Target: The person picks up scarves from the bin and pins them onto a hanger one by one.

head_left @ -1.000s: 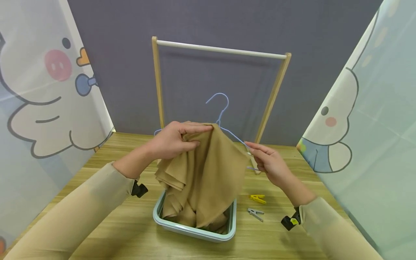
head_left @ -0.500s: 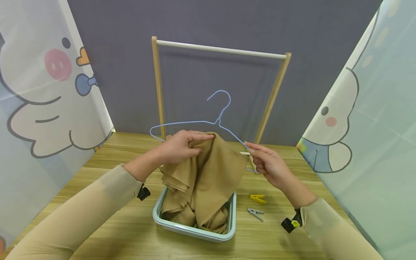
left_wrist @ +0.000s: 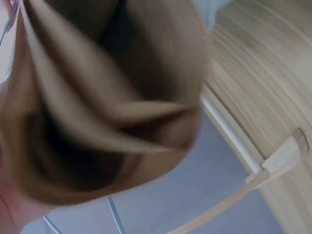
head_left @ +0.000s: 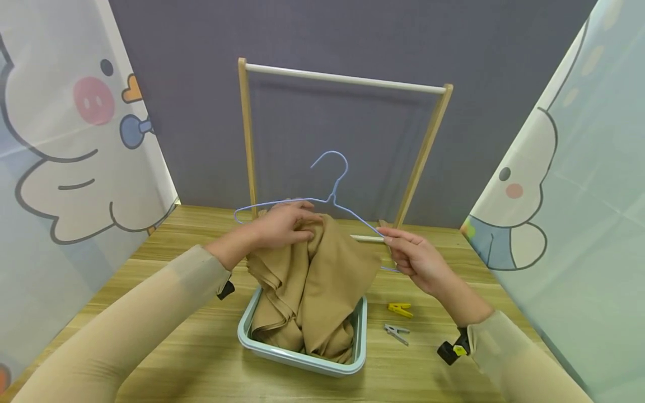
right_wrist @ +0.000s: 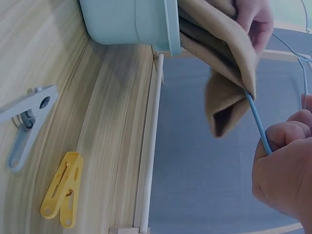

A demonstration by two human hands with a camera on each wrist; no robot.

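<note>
Evidently both hands are busy above the light-blue basin (head_left: pixel 302 361). The left hand (head_left: pixel 283 226) pinches the brown cloth (head_left: pixel 340 280) between thumb and fingers, over the basin's far side. The cloth's lower folds lie in the basin, while its upper part is raised above the rim and hangs in loose pleats. The right hand (head_left: pixel 420 260) pinches the side of a blue wire hanger (head_left: pixel 353 211) between thumb and fingers, above and to the right of the basin. The hanger's hook points upward beyond the basin, and its lower bar runs behind the cloth; whether it passes through a fold, one cannot tell.

On the wooden table (head_left: pixel 191 347), right of the basin, lie a yellow clip (head_left: pixel 400 309) and, nearer the person, a grey clip (head_left: pixel 396 332). Beyond the basin stands a wooden rack (head_left: pixel 342 79) with a white top rail, before a dark grey backdrop (head_left: pixel 322 28).
</note>
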